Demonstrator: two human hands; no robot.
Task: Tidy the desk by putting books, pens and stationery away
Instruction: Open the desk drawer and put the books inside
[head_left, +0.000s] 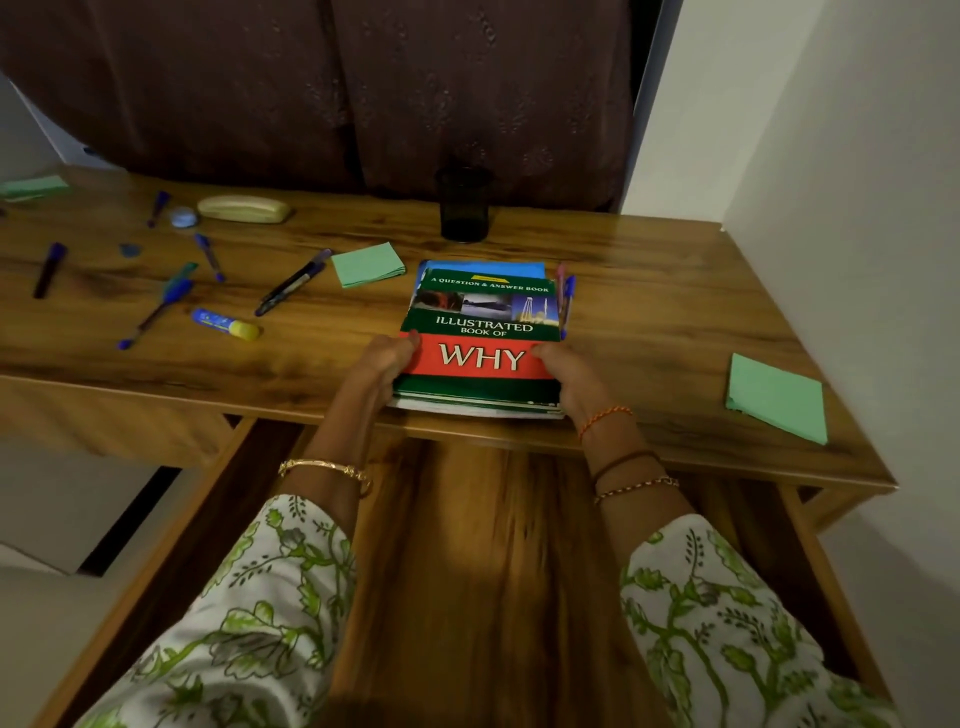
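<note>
Two hands are gripping one stack of books (480, 338) at the near edge of the wooden tabletop (649, 312). The left hand (382, 364) is curling around the stack's left edge with the thumb on the cover; the right hand (563, 376) is doing the same on the right edge. The top book is showing the title "Illustrated Book of WHY"; a blue cover is protruding beyond it at the far end, and thinner volumes are lying underneath, their count not discernible.

Two pens (566, 296), one pink and one blue, are lying just beside the stack's right edge. Three green sticky-note pads are lying on the tabletop: one (368, 265) near the stack's far left corner, one (776, 397) well to the right, one (34, 187) at the far left. One dark pen cup (464, 205) is standing behind the stack. One glue stick (224, 323), one cream case (244, 209) and roughly six loose pens (293, 283) are lying scattered at left. An open drawer (493, 545) is extending below the stack.
</note>
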